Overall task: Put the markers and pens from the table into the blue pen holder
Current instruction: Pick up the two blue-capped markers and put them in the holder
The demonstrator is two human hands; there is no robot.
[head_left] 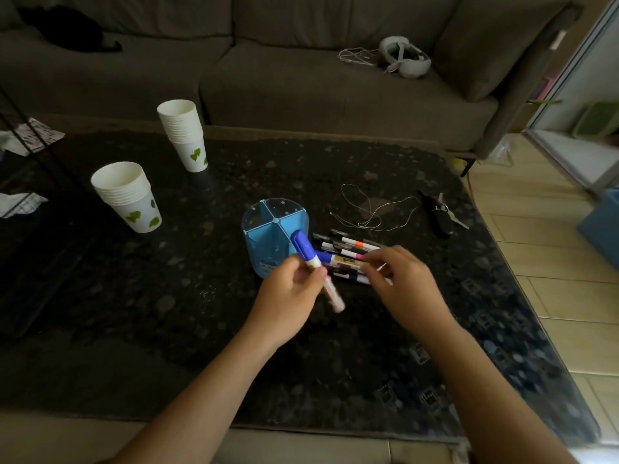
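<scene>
A round blue pen holder (pixel 268 226) with several compartments stands in the middle of the dark table (pixel 234 329). My left hand (pixel 288 296) grips a white marker with a blue cap (pixel 306 251), tilted, its cap just in front of the holder's right side. To the right of the holder lies a pile of markers and pens (pixel 348 251). My right hand (pixel 402 283) rests on the near end of that pile, fingers pinching a marker with a blue cap and yellow label (pixel 338 259) that lies among the others.
Two stacks of white paper cups (pixel 125 195) (pixel 182 132) stand at the table's left and back left. A thin cord (pixel 371 209) and keys with a black fob (pixel 438 212) lie behind the pile. A grey sofa (pixel 301 78) runs along the back, with a headset (pixel 405 56) on it.
</scene>
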